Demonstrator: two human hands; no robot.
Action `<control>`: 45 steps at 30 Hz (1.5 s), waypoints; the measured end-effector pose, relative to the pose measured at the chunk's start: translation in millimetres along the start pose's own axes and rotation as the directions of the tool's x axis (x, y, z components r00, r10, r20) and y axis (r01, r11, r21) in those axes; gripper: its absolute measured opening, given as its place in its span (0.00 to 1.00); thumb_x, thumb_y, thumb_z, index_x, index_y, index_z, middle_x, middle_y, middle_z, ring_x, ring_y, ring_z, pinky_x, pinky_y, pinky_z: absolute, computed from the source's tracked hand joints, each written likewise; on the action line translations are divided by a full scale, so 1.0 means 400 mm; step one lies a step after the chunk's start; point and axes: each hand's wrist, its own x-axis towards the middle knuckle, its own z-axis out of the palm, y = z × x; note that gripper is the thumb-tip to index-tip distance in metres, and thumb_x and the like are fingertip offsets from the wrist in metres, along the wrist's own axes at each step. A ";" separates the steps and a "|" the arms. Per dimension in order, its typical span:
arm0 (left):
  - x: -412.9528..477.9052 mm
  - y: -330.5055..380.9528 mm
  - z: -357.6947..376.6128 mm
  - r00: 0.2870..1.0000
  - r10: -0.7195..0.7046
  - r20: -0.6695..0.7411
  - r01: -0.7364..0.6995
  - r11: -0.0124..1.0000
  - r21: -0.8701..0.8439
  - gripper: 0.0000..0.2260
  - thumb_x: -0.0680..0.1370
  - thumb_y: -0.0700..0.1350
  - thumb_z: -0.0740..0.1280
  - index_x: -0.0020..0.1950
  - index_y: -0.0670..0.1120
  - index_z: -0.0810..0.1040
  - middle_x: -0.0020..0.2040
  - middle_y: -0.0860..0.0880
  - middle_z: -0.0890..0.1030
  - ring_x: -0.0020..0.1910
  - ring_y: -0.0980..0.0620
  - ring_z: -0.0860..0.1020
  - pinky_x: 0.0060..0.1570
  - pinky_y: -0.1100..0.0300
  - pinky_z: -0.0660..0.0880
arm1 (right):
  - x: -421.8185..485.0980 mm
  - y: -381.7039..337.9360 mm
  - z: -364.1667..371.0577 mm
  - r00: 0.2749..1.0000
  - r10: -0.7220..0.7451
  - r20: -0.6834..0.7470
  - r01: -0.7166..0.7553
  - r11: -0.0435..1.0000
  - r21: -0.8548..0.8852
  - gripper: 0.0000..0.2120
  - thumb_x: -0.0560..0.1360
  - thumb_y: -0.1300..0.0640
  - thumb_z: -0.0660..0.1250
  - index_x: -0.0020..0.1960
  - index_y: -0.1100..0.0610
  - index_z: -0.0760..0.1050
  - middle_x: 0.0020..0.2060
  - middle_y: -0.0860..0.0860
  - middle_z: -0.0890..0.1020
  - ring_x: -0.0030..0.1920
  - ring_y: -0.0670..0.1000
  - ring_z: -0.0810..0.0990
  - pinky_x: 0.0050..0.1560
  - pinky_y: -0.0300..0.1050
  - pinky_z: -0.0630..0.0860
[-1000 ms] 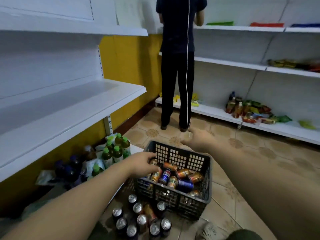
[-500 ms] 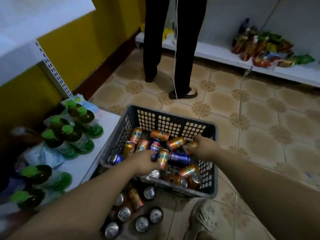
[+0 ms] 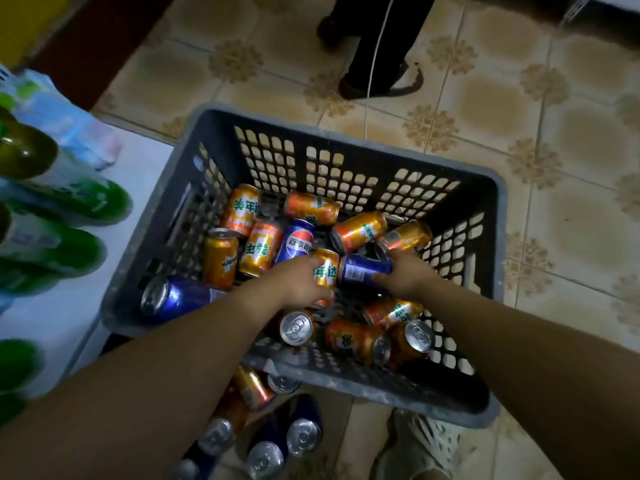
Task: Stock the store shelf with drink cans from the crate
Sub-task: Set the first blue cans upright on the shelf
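Crate interior: left hand curls round orange can; right hand seemingly grips blue can.

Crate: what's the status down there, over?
Left hand grips orange can. Right hand grips blue can. Both inside crate, loose cans all round, nothing over them.

Both arms were bare along all their visible length, the left forearm and the right forearm broad at the near edge and tapering toward the wrists. The left hand and right hand were bare too. Near the right forearm, a pale shoe with a perforated, mesh-like upper covered one foot.
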 end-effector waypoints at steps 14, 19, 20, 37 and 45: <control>0.090 -0.033 0.102 0.998 0.038 0.054 -0.042 0.996 0.084 0.36 0.76 0.54 0.67 0.78 0.50 0.53 0.79 0.47 0.50 0.77 0.45 0.53 0.73 0.51 0.58 | 0.090 0.063 0.121 0.996 -0.006 -0.093 -0.006 0.992 -0.126 0.34 0.72 0.54 0.72 0.72 0.54 0.59 0.64 0.57 0.73 0.64 0.58 0.71 0.63 0.54 0.71; 0.091 -0.012 0.103 0.998 0.053 0.027 -0.055 0.995 0.085 0.35 0.76 0.52 0.68 0.78 0.50 0.53 0.77 0.46 0.55 0.74 0.44 0.59 0.69 0.52 0.63 | 0.105 0.056 0.120 0.997 -0.014 -0.079 0.002 0.990 -0.143 0.40 0.70 0.48 0.74 0.74 0.53 0.57 0.67 0.56 0.67 0.67 0.58 0.67 0.66 0.56 0.70; 0.095 -0.010 0.103 0.998 0.057 0.006 -0.057 0.994 0.093 0.36 0.76 0.52 0.68 0.78 0.51 0.53 0.78 0.47 0.53 0.74 0.44 0.58 0.70 0.52 0.63 | 0.111 0.054 0.121 0.998 0.003 -0.067 -0.011 0.992 -0.123 0.39 0.70 0.48 0.74 0.74 0.53 0.57 0.67 0.57 0.67 0.67 0.59 0.67 0.66 0.56 0.70; 0.109 0.008 0.091 0.998 0.052 -0.026 -0.051 0.999 0.008 0.41 0.72 0.50 0.72 0.78 0.52 0.52 0.78 0.48 0.54 0.76 0.46 0.57 0.71 0.49 0.62 | 0.042 0.033 0.043 0.968 -0.133 -0.215 0.180 0.959 0.217 0.37 0.65 0.49 0.77 0.69 0.46 0.63 0.64 0.53 0.65 0.64 0.57 0.68 0.63 0.52 0.72; -0.045 0.049 0.001 0.996 0.039 -0.077 -0.060 0.950 -0.305 0.45 0.67 0.42 0.77 0.78 0.52 0.54 0.70 0.51 0.69 0.64 0.49 0.73 0.62 0.53 0.72 | -0.153 -0.047 -0.029 0.912 -0.183 -0.367 0.348 0.819 0.456 0.35 0.63 0.50 0.78 0.67 0.46 0.68 0.59 0.46 0.69 0.63 0.51 0.70 0.62 0.51 0.74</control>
